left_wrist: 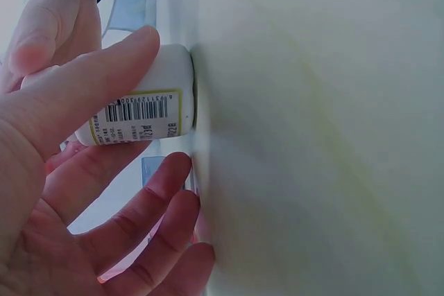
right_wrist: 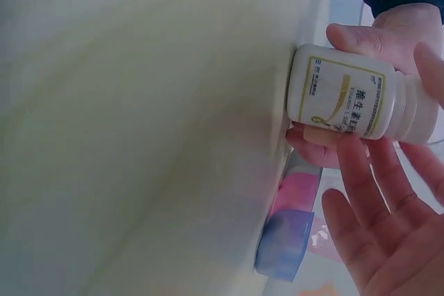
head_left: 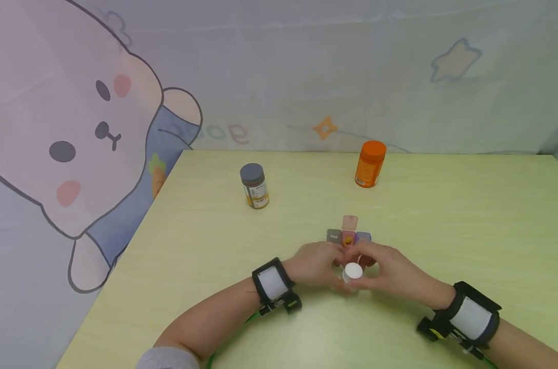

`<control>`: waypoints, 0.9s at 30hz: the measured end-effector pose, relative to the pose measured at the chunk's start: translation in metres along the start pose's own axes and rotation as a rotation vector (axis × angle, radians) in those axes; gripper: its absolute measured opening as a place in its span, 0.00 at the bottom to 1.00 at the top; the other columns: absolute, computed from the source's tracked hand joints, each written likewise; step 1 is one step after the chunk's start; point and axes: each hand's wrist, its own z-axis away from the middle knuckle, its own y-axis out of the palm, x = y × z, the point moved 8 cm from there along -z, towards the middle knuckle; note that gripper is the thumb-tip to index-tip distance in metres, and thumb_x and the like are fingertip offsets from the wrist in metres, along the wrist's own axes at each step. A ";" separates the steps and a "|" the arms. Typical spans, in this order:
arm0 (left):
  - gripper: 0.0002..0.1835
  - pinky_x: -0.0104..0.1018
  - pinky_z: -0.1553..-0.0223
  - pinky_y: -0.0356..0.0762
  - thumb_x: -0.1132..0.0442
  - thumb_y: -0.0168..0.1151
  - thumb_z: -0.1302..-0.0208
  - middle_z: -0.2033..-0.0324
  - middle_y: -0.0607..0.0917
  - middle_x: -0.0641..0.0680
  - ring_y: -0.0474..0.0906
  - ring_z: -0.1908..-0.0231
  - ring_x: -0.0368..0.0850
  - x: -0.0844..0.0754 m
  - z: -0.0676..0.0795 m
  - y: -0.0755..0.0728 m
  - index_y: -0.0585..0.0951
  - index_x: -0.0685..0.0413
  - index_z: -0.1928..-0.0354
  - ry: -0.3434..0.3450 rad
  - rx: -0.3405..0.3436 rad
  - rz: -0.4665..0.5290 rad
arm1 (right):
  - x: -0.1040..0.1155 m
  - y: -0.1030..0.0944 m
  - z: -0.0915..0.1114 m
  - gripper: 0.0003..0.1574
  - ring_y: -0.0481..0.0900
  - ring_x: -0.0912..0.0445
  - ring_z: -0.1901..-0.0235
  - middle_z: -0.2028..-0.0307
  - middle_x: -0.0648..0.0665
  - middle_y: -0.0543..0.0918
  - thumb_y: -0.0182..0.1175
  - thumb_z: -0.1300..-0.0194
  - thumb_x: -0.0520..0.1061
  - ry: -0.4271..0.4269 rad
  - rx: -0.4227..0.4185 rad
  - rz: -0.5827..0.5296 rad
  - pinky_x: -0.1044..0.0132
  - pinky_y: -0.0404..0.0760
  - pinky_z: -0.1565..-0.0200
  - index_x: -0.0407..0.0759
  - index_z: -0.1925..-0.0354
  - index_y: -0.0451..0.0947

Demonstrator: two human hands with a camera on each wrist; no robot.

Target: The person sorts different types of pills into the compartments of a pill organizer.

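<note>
A white pill bottle [right_wrist: 343,95] with a white screw cap [head_left: 353,271] stands upright on the table in front of a pill organizer. My left hand [head_left: 317,265] grips the bottle's body between thumb and forefinger, its other fingers spread beside it in the left wrist view. My right hand [head_left: 394,269] has thumb and fingers around the cap. Just beyond the hands, the pill organizer [head_left: 334,236] shows grey, pink and blue compartments. Its pink lid [head_left: 350,222] is raised, with something orange-yellow inside that compartment. The hands hide the organizer's near part.
Behind to the left stands a brown bottle [head_left: 256,192] with a grey cap and a label. An orange bottle [head_left: 369,166] is at the back right. A printed cloth [head_left: 279,77] hangs behind the table's far edge.
</note>
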 end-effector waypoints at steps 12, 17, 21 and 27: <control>0.20 0.21 0.67 0.63 0.44 0.71 0.60 0.63 0.76 0.37 0.68 0.65 0.30 0.001 0.000 0.002 0.83 0.42 0.63 -0.025 0.013 -0.004 | -0.007 -0.002 0.006 0.18 0.74 0.58 0.59 0.58 0.53 0.76 0.62 0.44 0.49 -0.009 0.135 -0.189 0.59 0.75 0.60 0.52 0.53 0.74; 0.19 0.21 0.67 0.63 0.45 0.71 0.60 0.65 0.75 0.36 0.68 0.65 0.30 -0.002 0.000 0.001 0.83 0.41 0.65 -0.009 0.013 0.005 | -0.010 -0.002 0.005 0.17 0.76 0.59 0.61 0.62 0.54 0.77 0.63 0.46 0.52 0.045 0.133 -0.184 0.60 0.74 0.58 0.53 0.58 0.72; 0.18 0.22 0.66 0.63 0.45 0.71 0.60 0.63 0.76 0.37 0.68 0.65 0.31 -0.002 0.000 0.000 0.83 0.41 0.65 -0.015 0.018 0.017 | -0.009 -0.004 0.004 0.16 0.76 0.60 0.63 0.64 0.56 0.78 0.64 0.47 0.53 0.047 0.114 -0.164 0.60 0.75 0.59 0.53 0.61 0.72; 0.16 0.23 0.69 0.63 0.45 0.71 0.59 0.63 0.75 0.36 0.68 0.65 0.31 -0.002 0.000 0.001 0.83 0.40 0.66 -0.008 0.011 0.021 | -0.008 -0.002 0.000 0.21 0.75 0.60 0.71 0.69 0.55 0.75 0.68 0.53 0.52 0.046 0.053 -0.111 0.62 0.75 0.69 0.51 0.63 0.69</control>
